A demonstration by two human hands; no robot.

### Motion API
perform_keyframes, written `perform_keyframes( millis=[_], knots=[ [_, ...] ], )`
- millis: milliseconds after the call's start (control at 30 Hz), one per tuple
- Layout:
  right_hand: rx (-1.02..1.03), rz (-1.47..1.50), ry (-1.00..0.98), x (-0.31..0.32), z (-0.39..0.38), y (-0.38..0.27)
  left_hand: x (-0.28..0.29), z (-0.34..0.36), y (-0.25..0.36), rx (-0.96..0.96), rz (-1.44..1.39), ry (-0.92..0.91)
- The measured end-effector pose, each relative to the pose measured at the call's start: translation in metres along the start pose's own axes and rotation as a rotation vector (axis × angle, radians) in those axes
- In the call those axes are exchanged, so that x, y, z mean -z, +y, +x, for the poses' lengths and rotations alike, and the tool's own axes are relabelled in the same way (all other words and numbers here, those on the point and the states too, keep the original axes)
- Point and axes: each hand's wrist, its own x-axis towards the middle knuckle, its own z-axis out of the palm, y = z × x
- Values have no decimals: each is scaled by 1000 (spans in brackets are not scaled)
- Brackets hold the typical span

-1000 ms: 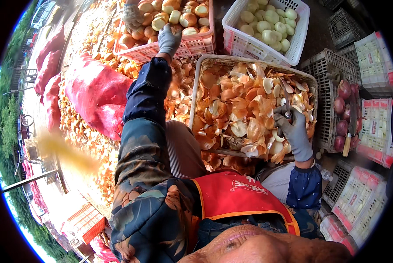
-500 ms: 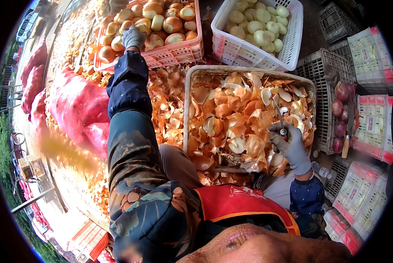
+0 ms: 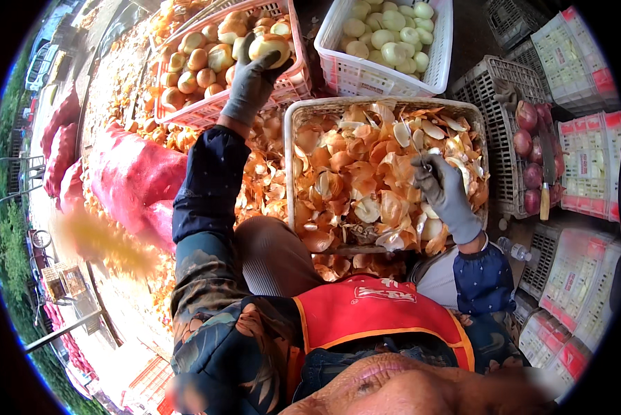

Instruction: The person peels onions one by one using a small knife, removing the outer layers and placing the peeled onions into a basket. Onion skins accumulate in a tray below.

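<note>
Listing the head view: far left, pink crate (image 3: 194,112), holding brown and part-peeled onions (image 3: 197,59); far centre, white crate (image 3: 366,84), peeled onions (image 3: 392,31); nearer, pale tub (image 3: 289,162), heaped onion skins (image 3: 359,166). Knife (image 3: 426,164): handle mostly hidden inside curled right hand (image 3: 449,197), blade indistinct. Left hand (image 3: 250,84): clamped on one onion (image 3: 269,48), between thumb and fingers, above pink crate's right part.
</note>
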Motion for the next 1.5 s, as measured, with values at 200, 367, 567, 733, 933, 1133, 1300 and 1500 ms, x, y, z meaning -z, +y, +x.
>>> perform_keyframes(
  millis=[200,367,567,733,933,1133,1300,1500],
  knots=[
    [293,-286,134,1,4,-9,-133,-94,-15,276,89,-226],
    [555,-718,188,12,-5,-30,-174,-136,-21,197,139,-220],
    [512,-794,129,18,-25,-31,-186,-167,-36,172,134,-121],
    [472,-724,100,21,-35,-38,-183,-171,-42,164,175,-186],
    [482,-894,180,18,-40,-44,-184,-175,-43,152,131,-164],
    [463,-663,242,5,-39,-18,-185,-178,-39,76,341,-181],
    [-130,415,-194,12,-54,-43,-182,-179,-38,19,331,-176],
    [158,-12,221,9,-58,-25,-188,-193,-46,21,474,-225]
  ],
)
